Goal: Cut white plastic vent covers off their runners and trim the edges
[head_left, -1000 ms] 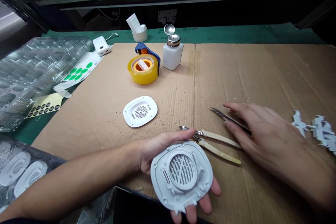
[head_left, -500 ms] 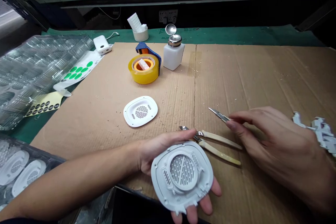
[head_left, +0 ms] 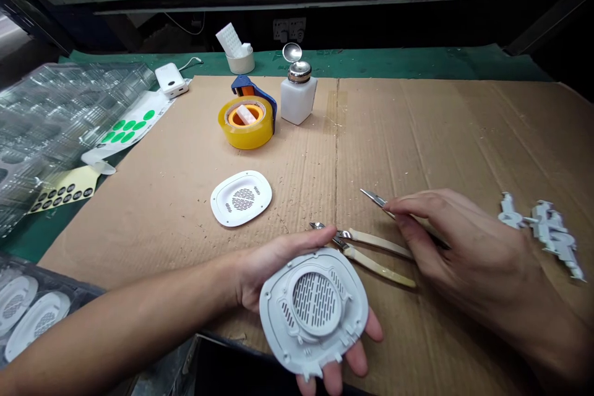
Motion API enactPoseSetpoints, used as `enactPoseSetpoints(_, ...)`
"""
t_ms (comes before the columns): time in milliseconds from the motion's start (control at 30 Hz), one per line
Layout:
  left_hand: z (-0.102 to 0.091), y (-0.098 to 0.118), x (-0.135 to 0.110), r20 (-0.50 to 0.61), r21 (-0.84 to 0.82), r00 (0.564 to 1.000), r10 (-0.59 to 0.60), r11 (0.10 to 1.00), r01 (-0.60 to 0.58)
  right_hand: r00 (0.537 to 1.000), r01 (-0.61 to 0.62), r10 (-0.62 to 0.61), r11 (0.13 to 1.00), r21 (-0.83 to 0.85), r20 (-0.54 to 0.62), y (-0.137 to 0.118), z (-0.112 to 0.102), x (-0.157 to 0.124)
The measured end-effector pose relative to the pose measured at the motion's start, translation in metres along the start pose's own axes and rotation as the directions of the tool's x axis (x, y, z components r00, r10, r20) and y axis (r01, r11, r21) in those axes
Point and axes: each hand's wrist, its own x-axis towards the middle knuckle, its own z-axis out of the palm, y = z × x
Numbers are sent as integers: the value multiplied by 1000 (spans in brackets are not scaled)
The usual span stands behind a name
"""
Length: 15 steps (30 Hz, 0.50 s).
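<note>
On the palm of my left hand rests a white plastic speaker-grille cover, its ribbed inner side facing up and its thumb near the rim. My right hand pinches a slim craft knife, the blade pointing left toward the middle of the cardboard. Between the hands lie side cutters with cream handles, partly behind my left thumb and right hand. A second white grille cover lies flat on the cardboard, beyond my left forearm.
A tape roll in a blue dispenser and a white pump bottle stand farther back. Small white moulded parts lie right. Clear plastic trays, sticker sheets and a tray of covers are left.
The whole view has shifted a little, so things sit slightly farther left. My right hand with the knife has moved slightly against the cardboard, uncovering more of the white moulded parts.
</note>
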Motion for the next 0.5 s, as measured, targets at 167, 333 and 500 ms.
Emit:
enactPoseSetpoints(167, -6, -4, 6, 13, -10, 997, 78, 997, -77, 1000, -11, 3, 944, 330, 25, -27, -8, -6)
enactPoseSetpoints(333, -8, -11, 13, -172, -34, 926, 335, 938, -345, 964, 190, -255, 854, 484, 72, -63, -9, -5)
enactPoseSetpoints(500, -7, -15, 16, -225, -153, 899, 375, 898, -413, 970, 143, -217, 872, 467, 108, -70, -3, -5)
